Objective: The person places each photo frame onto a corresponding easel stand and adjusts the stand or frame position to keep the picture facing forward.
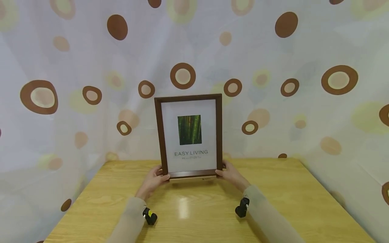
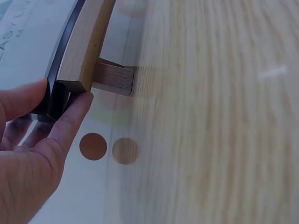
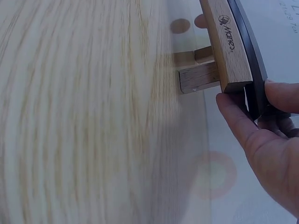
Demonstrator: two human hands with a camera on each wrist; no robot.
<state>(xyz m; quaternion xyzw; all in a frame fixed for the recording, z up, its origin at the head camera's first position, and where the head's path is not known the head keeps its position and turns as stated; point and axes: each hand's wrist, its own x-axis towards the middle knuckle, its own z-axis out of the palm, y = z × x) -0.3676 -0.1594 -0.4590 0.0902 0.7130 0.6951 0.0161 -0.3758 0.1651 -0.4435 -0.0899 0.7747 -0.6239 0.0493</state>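
Note:
A brown picture frame (image 1: 189,135), with a green bamboo picture and the words "EASY LIVING", stands upright, leaning back slightly. Its lower edge is at the wooden ledge of a small easel (image 1: 192,180), whose short legs (image 2: 114,78) show below; most of the easel is hidden behind the frame. My left hand (image 1: 153,180) grips the lower left corner, thumb on the front and other fingers behind. At the lower right corner my right hand (image 1: 230,173) does the same. In both wrist views an index finger touches the end of the ledge.
A glossy light wooden table (image 1: 188,216) lies under the hands. Behind it and at both sides hangs a pale curtain (image 1: 206,50) with brown and beige circles. Each sleeve carries a small black wrist camera (image 1: 242,207).

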